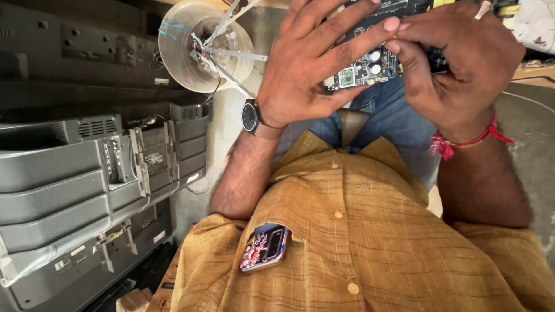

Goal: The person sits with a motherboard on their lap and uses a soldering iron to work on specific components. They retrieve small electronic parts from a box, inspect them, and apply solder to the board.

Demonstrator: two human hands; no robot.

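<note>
Head view, looking down the person's own chest and lap. Left hand [312, 63] spread over a dark circuit board [364, 68], fingers [352, 26] splayed apart and laid flat across its near face, thumb curling under the lower edge. Right hand [457, 63] at the board's right side, fingers curled in and closed on the board's edge, tips meeting the left hand's fingertips near the middle. Board held up over the lap, above the blue jeans [393, 121], between both hands; small silver capacitors and a square chip show in the gap between the hands. Dark wristwatch [250, 117] on the left wrist; red thread band [462, 141] on the right wrist. Mustard-yellow buttoned shirt [370, 231] fills the lower frame, with a phone in a patterned case [265, 247] poking out of its chest pocket. To the left, a stack of grey television back panels [87, 185] with vents and brackets. Above them, a clear round plastic container [202, 46] with thin metal rods and wires inside, well apart from the hands.
</note>
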